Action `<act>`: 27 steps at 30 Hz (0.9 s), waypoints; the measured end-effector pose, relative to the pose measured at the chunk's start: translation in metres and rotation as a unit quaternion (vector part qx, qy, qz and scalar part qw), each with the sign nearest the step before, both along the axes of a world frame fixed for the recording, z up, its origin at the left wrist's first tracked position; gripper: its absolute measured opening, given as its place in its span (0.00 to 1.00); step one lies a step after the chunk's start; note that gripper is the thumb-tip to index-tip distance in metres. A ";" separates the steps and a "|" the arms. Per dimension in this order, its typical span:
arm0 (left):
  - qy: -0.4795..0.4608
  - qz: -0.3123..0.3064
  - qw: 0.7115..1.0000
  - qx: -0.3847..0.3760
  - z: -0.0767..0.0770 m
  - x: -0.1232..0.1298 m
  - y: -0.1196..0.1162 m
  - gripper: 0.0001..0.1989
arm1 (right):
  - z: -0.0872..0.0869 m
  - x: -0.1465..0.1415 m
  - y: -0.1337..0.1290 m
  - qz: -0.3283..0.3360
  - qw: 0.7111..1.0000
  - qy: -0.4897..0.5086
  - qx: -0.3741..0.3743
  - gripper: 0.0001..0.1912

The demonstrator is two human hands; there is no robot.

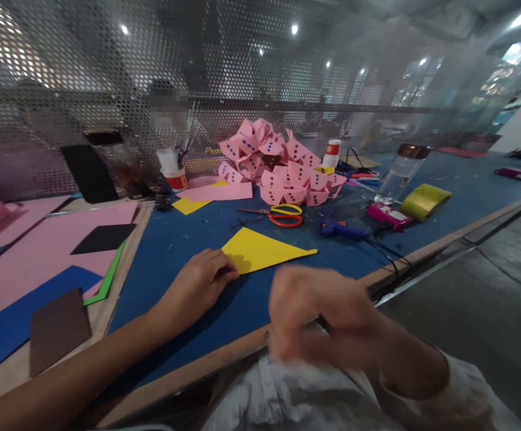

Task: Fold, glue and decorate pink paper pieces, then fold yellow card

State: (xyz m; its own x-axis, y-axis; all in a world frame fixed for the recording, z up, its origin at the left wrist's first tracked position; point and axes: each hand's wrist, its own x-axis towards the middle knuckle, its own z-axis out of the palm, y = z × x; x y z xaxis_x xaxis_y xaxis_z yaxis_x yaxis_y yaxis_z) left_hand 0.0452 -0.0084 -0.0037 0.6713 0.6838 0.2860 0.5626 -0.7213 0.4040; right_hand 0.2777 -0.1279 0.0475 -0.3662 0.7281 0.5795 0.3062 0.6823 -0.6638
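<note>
A yellow paper piece (pixel 260 251) lies on the blue tabletop (pixel 170 239), with a narrow tip pointing right. Its left corner is under the fingers of my left hand (pixel 204 278), which are closed together on it. My right hand (pixel 318 311) is raised near the table's front edge, right of the paper and apart from it; it is smeared by motion, and whether it holds anything cannot be made out. Behind the paper lie scissors (pixel 285 220) with red and yellow handles. A blue glue gun (pixel 344 230) rests to their right.
Dotted pink paper shapes (pixel 278 161) are piled at the back, near a perforated metal screen (pixel 224 66). Coloured sheets (pixel 54 251) lie at the left. A glass bottle (pixel 397 173), a pink device (pixel 388 216) and a yellow roll (pixel 426 202) stand or lie at the right.
</note>
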 end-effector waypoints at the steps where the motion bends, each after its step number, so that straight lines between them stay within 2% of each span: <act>1: 0.000 -0.002 1.000 -0.001 -0.001 0.000 0.000 0.07 | -0.006 -0.001 0.019 0.004 1.000 -0.023 -0.003 0.08; 4: -0.001 -0.003 1.000 0.001 -0.003 -0.001 0.000 0.06 | -0.030 0.000 0.065 -0.047 0.984 -0.173 0.017 0.07; 6: 0.003 0.000 1.000 0.005 -0.004 -0.001 0.002 0.06 | -0.042 0.000 0.079 -0.068 0.966 -0.249 0.024 0.06; 8: 0.013 -0.001 1.000 0.014 -0.005 -0.002 0.003 0.05 | -0.048 0.001 0.083 -0.076 0.954 -0.288 0.035 0.06; 13: 0.036 -0.015 0.998 0.051 -0.001 -0.008 -0.001 0.05 | -0.048 -0.001 0.082 -0.087 0.948 -0.303 0.047 0.07; 18: 0.072 -0.013 0.986 0.148 0.004 -0.021 -0.012 0.06 | -0.049 0.000 0.086 -0.081 0.954 -0.286 0.050 0.06; 21: 0.089 -0.017 0.980 0.179 0.004 -0.024 -0.016 0.08 | -0.051 0.000 0.086 -0.080 0.956 -0.278 0.053 0.06; 24: 0.102 -0.016 0.979 0.177 0.001 -0.023 -0.014 0.10 | -0.050 0.001 0.086 -0.080 0.954 -0.282 0.054 0.05; 27: 0.083 -0.020 0.987 0.139 -0.001 -0.022 -0.008 0.12 | -0.050 0.001 0.086 -0.083 0.954 -0.284 0.051 0.05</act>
